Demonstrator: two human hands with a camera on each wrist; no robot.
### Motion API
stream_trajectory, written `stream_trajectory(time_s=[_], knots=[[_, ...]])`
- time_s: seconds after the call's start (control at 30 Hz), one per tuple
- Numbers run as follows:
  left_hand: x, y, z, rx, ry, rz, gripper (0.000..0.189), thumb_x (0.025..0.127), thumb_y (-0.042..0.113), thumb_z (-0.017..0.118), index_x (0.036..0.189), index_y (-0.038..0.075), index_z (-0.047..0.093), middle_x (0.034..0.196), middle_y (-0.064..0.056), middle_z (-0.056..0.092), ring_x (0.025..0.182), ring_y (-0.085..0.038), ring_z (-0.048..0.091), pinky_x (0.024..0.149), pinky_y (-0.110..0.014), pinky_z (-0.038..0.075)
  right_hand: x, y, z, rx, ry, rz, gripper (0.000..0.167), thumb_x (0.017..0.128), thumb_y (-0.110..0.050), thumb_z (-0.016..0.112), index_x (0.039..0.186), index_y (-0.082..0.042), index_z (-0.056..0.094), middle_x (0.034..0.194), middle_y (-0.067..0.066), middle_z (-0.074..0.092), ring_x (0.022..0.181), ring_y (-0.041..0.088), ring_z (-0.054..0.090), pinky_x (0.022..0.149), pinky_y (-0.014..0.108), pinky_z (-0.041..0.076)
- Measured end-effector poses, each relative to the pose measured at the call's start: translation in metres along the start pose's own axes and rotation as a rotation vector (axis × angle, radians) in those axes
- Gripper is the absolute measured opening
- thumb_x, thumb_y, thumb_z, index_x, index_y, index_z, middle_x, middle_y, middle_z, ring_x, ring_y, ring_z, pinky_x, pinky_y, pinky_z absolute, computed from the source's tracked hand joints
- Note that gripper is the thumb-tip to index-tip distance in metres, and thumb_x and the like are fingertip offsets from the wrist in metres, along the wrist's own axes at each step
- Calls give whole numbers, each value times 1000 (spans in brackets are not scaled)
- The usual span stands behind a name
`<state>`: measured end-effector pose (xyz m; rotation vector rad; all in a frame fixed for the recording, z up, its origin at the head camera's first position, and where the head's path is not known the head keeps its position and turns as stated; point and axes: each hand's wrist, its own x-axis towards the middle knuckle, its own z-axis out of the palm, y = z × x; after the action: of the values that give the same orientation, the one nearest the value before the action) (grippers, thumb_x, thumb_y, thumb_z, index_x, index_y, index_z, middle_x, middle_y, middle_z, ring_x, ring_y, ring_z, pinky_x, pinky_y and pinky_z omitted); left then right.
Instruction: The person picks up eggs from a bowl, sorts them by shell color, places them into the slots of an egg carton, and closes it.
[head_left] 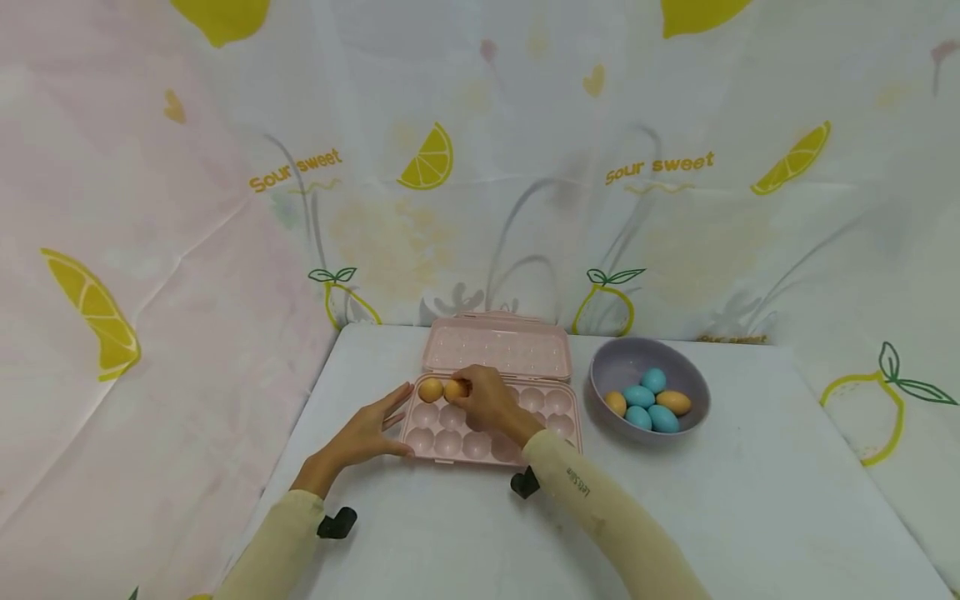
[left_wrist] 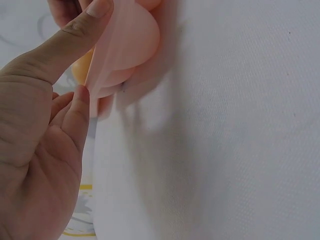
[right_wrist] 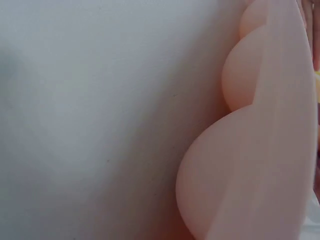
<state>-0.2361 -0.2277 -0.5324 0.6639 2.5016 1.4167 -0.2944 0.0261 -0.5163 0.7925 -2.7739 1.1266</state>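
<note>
A pink egg box [head_left: 448, 446] lies with its lid [head_left: 495, 346] folded back. In the back-left cup sits an orange egg [head_left: 431, 390]. Beside it, a second orange egg [head_left: 453, 389] is pinched by my right hand [head_left: 487, 402] over the neighbouring back-row cup; whether it touches the cup I cannot tell. My left hand [head_left: 369, 429] is spread along the box's left side, thumb near the front corner and fingers near the back one. The left wrist view shows the thumb [left_wrist: 75, 37] and a fingertip against the rim. In the right wrist view, the box's side [right_wrist: 280, 125] hides most of the hands.
To the right of the box stands a purple-grey bowl [head_left: 600, 400] with several blue eggs [head_left: 663, 418] and two orange eggs [head_left: 673, 402]. Box and bowl share a white table [head_left: 765, 492]. A lemon-print cloth [head_left: 525, 225] hangs behind it.
</note>
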Motion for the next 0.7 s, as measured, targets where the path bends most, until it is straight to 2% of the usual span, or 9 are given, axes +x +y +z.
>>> stream_trajectory(time_s=[0.1,0.2,0.37,0.57,0.7], knots=[[-1,1,-1,-4,-1,-6,118,63,16,92,155,2,19,159,-12,25,140,-30,36,105,-37,42,1,-2,-4,18,-4,4,37,84,-16,77,117,-2,69,107,8,68,91,15,60,80,22,54],[-1,0,0,-17,1,0,116,64,8,91,154,0,17,159,-15,23,139,-34,35,106,-41,42,2,-3,-11,60,6,-4,42,82,-14,79,119,1,67,109,11,68,94,18,65,82,23,56],[0,0,2,-33,6,-5,116,64,0,89,153,-3,15,158,-20,21,138,-40,34,107,-48,38,0,4,-29,94,66,-76,42,79,-10,81,115,6,68,109,17,69,98,27,67,82,30,59],[-1,1,0,-28,2,-5,116,64,9,91,155,2,19,159,-13,24,138,-33,38,106,-38,42,-6,18,-65,48,182,-90,38,77,-12,84,110,1,70,105,14,70,95,27,68,80,33,60],[-1,1,-1,-40,-7,-12,116,64,11,91,155,5,20,159,-12,25,137,-32,39,105,-35,42,-15,29,-91,38,245,-95,36,75,-7,84,107,4,70,101,17,70,90,32,69,77,36,61]])
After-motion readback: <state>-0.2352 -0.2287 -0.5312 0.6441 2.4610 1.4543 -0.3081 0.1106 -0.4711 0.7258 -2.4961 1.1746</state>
